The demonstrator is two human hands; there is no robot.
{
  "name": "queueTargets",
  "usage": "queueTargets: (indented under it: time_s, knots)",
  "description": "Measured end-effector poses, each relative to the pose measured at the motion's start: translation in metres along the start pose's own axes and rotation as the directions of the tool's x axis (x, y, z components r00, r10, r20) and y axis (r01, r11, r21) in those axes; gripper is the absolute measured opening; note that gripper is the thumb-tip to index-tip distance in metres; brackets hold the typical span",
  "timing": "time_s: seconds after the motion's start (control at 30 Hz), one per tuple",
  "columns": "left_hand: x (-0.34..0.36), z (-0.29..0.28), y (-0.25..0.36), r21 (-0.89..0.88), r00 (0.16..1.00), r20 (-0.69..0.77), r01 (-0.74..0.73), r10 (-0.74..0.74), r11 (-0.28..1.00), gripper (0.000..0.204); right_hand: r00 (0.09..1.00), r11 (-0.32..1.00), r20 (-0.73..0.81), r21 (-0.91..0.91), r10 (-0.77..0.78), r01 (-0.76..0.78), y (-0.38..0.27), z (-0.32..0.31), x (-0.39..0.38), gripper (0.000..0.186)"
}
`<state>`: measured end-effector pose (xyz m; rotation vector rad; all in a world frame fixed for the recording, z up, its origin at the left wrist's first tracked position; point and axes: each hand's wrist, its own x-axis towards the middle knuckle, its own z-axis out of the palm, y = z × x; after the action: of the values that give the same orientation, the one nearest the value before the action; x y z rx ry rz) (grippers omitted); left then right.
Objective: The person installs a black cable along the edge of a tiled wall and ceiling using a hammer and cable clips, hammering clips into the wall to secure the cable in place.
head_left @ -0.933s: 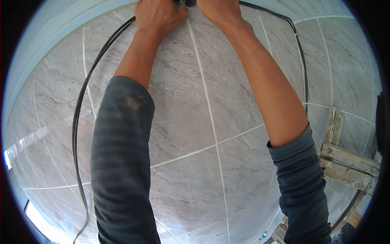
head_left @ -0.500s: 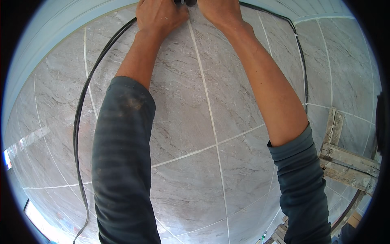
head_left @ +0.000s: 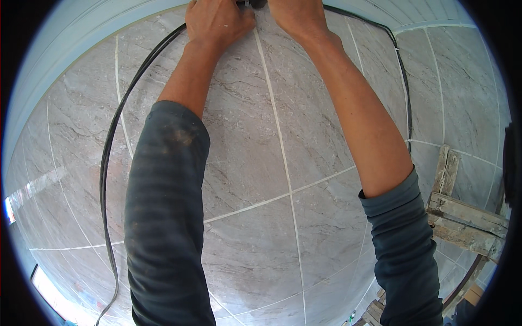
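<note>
Both my hands are raised at the top edge of the head view, in front of a tiled wall. My left hand is closed, its thumb bent in toward a small dark fitting between the hands. What its fingers grip is hidden. My right hand is close on the other side of that fitting. It looks curled, but the picture's edge cuts off its fingertips. A black cable in two strands arcs up from the lower left to my left hand. Beyond my right hand a black cable continues.
Grey marbled tiles with pale joints cover the wall. White panelling borders it above. At right the cable bends down the wall beside a rough wooden frame. More timber shows at the bottom, near my right sleeve.
Both hands stay at the same spot by the dark fitting. The whole view has shifted very slightly, and the hands appear a little further right.
</note>
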<state>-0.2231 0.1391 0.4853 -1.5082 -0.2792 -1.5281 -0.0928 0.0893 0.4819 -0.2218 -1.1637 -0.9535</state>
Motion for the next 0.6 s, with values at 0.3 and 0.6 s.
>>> queueTargets:
  time_s: [0.3,0.6]
  knots:
    - [0.0,0.003,0.002,-0.066,0.998,-0.065,-0.017,0.013,0.998,0.025,0.986,0.988,-0.084,0.039,-0.143,0.147,0.002,0.006,0.0,0.047]
    - [-0.011,0.013,-0.024,0.192,0.964,-0.081,-0.233,0.252,0.953,0.034,1.0,0.985,-0.013,0.172,0.003,-0.001,-0.026,-0.058,-0.022,0.032]
